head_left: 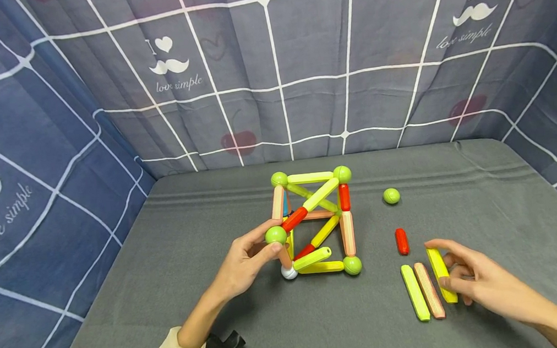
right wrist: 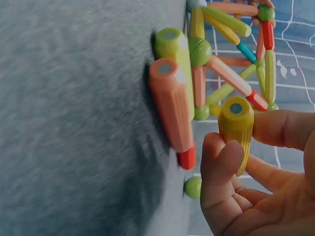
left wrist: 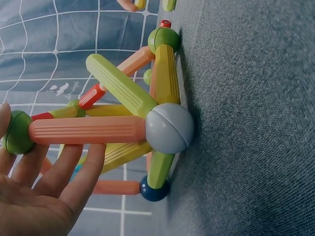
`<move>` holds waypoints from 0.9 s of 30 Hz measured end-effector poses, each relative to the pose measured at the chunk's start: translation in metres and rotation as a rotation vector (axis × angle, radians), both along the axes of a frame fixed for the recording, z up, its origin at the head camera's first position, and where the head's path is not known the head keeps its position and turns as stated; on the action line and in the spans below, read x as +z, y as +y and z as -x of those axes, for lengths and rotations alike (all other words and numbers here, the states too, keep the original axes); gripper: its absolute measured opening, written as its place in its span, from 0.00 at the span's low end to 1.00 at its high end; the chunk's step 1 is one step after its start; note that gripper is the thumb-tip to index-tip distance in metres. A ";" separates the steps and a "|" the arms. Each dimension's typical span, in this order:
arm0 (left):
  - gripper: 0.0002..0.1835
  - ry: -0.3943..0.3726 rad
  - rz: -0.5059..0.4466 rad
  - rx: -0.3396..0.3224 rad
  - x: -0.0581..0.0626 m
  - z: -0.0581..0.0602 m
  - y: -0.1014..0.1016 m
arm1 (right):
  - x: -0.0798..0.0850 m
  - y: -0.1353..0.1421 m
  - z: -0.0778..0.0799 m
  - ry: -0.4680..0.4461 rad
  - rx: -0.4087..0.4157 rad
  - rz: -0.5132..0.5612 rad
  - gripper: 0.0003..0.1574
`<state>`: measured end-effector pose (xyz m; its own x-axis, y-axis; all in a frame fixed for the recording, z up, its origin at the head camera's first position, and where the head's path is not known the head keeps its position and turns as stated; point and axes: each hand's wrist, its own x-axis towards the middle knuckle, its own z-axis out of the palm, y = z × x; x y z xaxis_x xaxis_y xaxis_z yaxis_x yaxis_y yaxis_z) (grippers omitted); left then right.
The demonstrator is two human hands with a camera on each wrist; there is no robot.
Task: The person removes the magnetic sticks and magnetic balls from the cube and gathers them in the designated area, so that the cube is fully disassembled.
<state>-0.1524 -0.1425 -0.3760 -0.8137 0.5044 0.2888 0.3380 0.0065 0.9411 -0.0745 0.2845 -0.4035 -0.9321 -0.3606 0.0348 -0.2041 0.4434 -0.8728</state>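
A cube-like frame of magnetic rods and balls stands on the grey cloth. My left hand (head_left: 243,266) pinches the green ball (head_left: 276,236) at its near upper left corner. From that ball a salmon rod (left wrist: 88,130) runs down to a white ball (left wrist: 170,128). A lime rod (head_left: 313,258) slants up from the white ball, its other end free. Off to the right, my right hand (head_left: 483,277) holds a yellow rod (right wrist: 236,123) between thumb and fingers, close over the cloth. Beside it lie a salmon rod (head_left: 429,290) and a lime rod (head_left: 415,293).
A short red rod (head_left: 401,241) and a loose green ball (head_left: 391,196) lie between the frame and my right hand. Checked curtains (head_left: 306,39) hang behind and at both sides of the grey cloth (head_left: 179,232). A black strap (head_left: 224,347) hangs at my left cuff.
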 end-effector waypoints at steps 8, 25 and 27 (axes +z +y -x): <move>0.24 -0.001 0.021 0.024 0.002 -0.002 -0.001 | -0.014 0.003 -0.002 -0.029 0.027 0.008 0.36; 0.24 -0.007 0.009 0.009 0.000 0.000 0.000 | -0.017 0.002 0.000 -0.083 0.052 -0.047 0.34; 0.24 -0.011 0.019 0.014 0.001 0.000 0.000 | -0.016 0.003 0.000 -0.106 0.045 -0.048 0.33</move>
<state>-0.1521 -0.1422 -0.3751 -0.8241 0.4980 0.2700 0.3272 0.0295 0.9445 -0.0742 0.2871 -0.4196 -0.9123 -0.4013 -0.0816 -0.1323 0.4775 -0.8686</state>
